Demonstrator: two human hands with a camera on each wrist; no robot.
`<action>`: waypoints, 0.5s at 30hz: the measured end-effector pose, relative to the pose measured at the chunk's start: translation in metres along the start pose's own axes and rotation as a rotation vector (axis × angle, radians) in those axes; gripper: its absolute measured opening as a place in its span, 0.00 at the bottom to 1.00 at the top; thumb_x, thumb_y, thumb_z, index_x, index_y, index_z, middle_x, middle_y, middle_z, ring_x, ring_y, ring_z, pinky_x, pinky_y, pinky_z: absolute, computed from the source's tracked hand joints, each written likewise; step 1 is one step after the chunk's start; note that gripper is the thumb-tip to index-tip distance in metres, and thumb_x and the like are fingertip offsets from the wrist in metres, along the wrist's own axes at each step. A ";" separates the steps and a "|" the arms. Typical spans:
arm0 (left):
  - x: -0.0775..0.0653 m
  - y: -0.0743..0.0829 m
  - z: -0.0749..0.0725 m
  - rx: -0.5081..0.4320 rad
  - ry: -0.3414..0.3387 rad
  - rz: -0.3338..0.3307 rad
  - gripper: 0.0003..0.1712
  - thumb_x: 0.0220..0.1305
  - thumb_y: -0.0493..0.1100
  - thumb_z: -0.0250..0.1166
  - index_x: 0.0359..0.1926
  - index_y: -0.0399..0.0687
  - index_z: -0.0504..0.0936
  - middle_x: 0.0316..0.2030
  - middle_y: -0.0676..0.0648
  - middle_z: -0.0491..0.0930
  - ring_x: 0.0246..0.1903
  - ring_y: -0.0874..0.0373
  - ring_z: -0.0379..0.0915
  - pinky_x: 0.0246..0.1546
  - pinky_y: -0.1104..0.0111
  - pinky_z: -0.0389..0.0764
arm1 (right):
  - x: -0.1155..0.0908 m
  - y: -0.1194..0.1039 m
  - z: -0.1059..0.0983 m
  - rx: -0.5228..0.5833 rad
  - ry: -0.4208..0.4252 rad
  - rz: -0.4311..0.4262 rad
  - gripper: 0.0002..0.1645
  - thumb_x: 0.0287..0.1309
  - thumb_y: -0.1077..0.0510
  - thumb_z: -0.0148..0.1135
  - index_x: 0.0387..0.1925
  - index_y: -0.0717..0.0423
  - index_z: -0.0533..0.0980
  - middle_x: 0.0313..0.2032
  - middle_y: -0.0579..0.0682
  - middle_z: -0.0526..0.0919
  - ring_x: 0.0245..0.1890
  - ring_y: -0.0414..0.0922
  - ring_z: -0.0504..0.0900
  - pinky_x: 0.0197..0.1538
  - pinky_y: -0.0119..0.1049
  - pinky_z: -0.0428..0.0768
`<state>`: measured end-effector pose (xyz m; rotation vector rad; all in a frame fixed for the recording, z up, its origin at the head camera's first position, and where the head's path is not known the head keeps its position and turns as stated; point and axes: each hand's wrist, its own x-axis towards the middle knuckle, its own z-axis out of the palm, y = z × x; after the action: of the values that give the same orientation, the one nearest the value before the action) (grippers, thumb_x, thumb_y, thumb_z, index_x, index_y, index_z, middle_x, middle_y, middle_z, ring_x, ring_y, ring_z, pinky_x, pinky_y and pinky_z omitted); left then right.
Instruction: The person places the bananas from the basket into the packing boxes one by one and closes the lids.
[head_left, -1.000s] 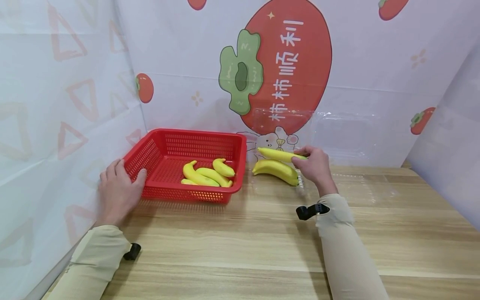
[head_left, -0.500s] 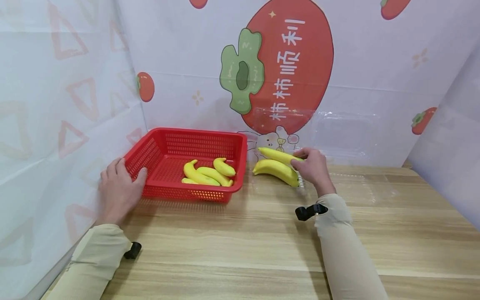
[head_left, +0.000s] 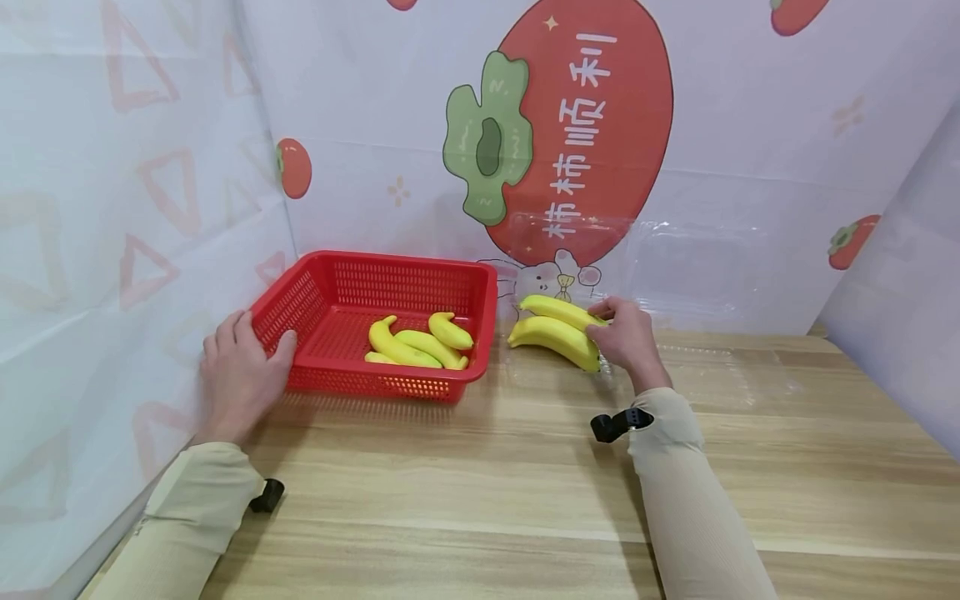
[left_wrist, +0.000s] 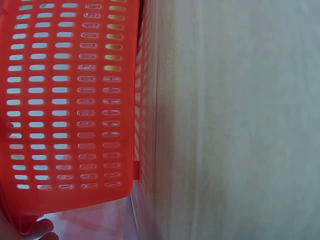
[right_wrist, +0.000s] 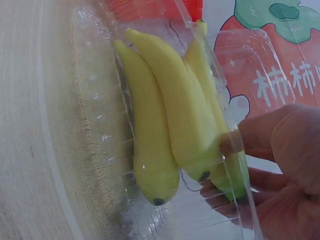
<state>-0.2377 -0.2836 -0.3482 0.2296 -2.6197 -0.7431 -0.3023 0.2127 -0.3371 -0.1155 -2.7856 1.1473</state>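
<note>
My left hand (head_left: 243, 375) rests at the near left corner of a red plastic basket (head_left: 483, 333), thumb by the front wall and fingers along the left side. In the left wrist view, fingertips (left_wrist: 40, 227) show past the basket's corner. Several yellow bananas (head_left: 405, 350) lie inside it. To the right, a clear plastic clamshell box (right_wrist: 102, 135) holds bananas. My right hand (head_left: 628, 337) grips the end of one banana (head_left: 558, 310) at the box's far side. In front of it lies another banana (head_left: 555, 340); the right wrist view shows three, side by side.
The box's raised clear lid (head_left: 690, 267) leans back against a printed cloth wall (head_left: 367, 221). Cloth walls also stand at left and right. Wooden tabletop (head_left: 450, 500) stretches in front of the basket and box.
The banana in my right hand has come down slightly, close against the others in the box. My left hand and the basket stay put; the head view has shifted slightly.
</note>
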 end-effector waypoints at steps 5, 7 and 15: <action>0.001 -0.001 0.000 0.004 -0.003 0.001 0.50 0.77 0.61 0.48 0.79 0.24 0.51 0.77 0.22 0.53 0.70 0.25 0.52 0.67 0.33 0.60 | 0.000 -0.001 0.002 -0.016 -0.018 0.022 0.23 0.71 0.61 0.60 0.65 0.61 0.77 0.67 0.65 0.79 0.68 0.63 0.77 0.72 0.58 0.77; 0.002 -0.001 0.000 0.005 -0.006 -0.001 0.50 0.77 0.61 0.48 0.80 0.24 0.51 0.77 0.22 0.53 0.71 0.25 0.52 0.68 0.32 0.59 | 0.001 -0.001 0.002 -0.025 -0.022 0.030 0.23 0.72 0.60 0.59 0.65 0.60 0.77 0.68 0.65 0.79 0.67 0.63 0.77 0.72 0.58 0.78; 0.001 0.000 0.000 0.008 -0.011 -0.007 0.50 0.77 0.62 0.47 0.80 0.24 0.50 0.77 0.23 0.53 0.72 0.25 0.50 0.69 0.32 0.58 | 0.002 0.004 0.005 -0.059 -0.075 -0.027 0.23 0.74 0.63 0.57 0.67 0.61 0.77 0.66 0.68 0.80 0.67 0.65 0.78 0.70 0.58 0.79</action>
<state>-0.2390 -0.2844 -0.3479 0.2381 -2.6338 -0.7389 -0.3047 0.2124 -0.3432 -0.0405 -2.8785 1.0852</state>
